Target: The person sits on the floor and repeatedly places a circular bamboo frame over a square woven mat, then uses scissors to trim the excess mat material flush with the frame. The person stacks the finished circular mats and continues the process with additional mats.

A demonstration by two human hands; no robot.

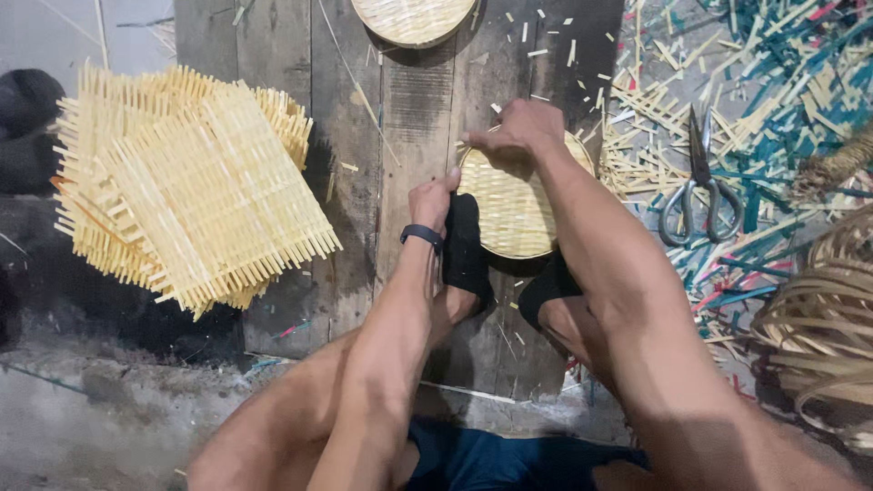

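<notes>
A round woven bamboo tray (515, 207) lies on dark wooden planks (414, 109), pinned at its near rim by two feet in black socks. My right hand (518, 129) presses on the tray's far rim with fingers curled over the edge. My left hand (433, 200), with a black band on the wrist, grips the tray's left rim. Both forearms reach down from my bent knees.
A stack of square woven bamboo mats (186, 186) lies at the left. Another round tray (414, 20) sits at the top edge. Scissors (698, 182) rest among bamboo offcuts and teal strips at the right. Coiled bamboo hoops (823, 318) are at the far right.
</notes>
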